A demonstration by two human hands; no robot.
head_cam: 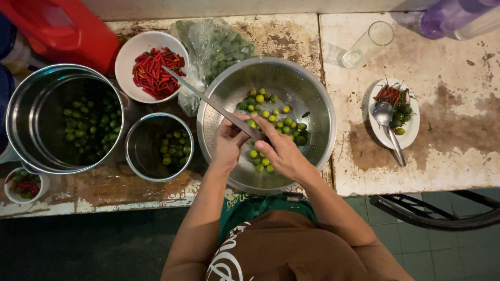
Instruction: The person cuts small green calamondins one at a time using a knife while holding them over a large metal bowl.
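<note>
While a large pot [65,118] and small pot [159,147] of limes stand left, the left hand [228,143] and right hand [281,151] meet over the colander [312,104], the right hand's grip closed on a knife [213,104]; the left's I cannot tell.

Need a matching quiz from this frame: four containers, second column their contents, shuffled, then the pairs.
Containers:
1. white bowl
2. metal colander
3. clear plastic bag
4. oval white plate

Contents:
A. metal spoon with a few red chilies and limes
B. small limes, under both hands and a knife
C. only red chilies
D. dark green limes, heaped

Pairs: 1-C, 2-B, 3-D, 4-A
</note>
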